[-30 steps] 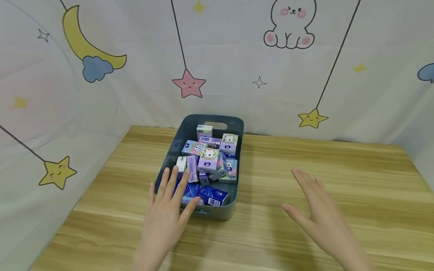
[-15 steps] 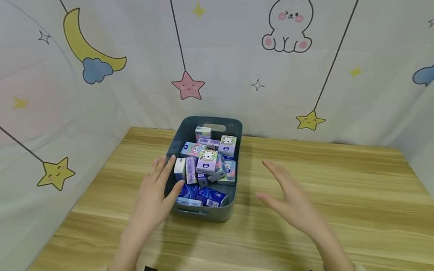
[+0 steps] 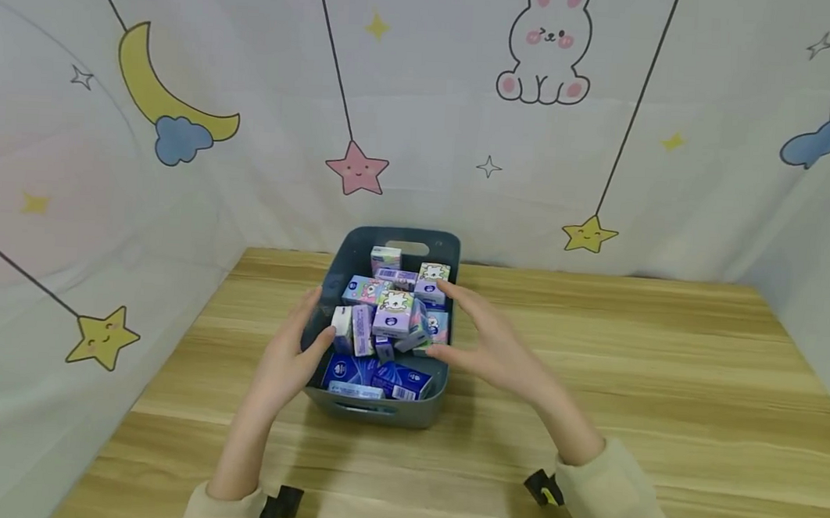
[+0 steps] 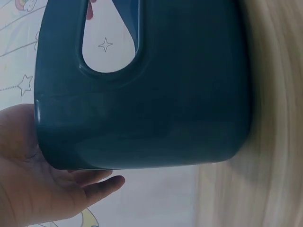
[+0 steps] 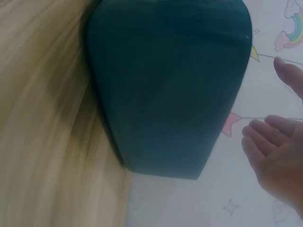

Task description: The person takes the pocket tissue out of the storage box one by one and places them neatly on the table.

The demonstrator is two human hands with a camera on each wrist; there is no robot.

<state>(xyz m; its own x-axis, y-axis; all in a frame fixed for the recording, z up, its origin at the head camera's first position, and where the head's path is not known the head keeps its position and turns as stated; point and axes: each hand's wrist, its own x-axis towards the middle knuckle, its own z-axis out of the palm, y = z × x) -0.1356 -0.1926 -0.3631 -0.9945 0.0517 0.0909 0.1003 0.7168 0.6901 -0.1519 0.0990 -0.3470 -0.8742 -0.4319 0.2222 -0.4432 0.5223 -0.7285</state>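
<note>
A dark teal plastic basket (image 3: 379, 413) stands on the wooden table, filled with small tissue packs. Several packs are purple with a white cartoon animal, such as the tissue pack (image 3: 392, 314) on top; a dark blue pack (image 3: 403, 380) lies near the front. My left hand (image 3: 284, 362) is at the basket's left side, fingers extended, thumb over the rim. In the left wrist view the basket's end wall (image 4: 142, 118) covers part of that hand. My right hand (image 3: 491, 345) reaches over the right rim with fingers straight; the right wrist view shows the hand (image 5: 279, 156) beside the basket wall (image 5: 170, 94), holding nothing.
The wooden table (image 3: 628, 364) extends to the right of the basket and in front of it. A white cloth (image 3: 421, 134) printed with stars, a moon and a rabbit hangs behind and at both sides. Black wrist straps (image 3: 281, 505) sit at the beige sleeves.
My right hand has moved left from over the bare table to the basket's right rim. My left hand has shifted from over the packs to the left rim. The basket stays in place.
</note>
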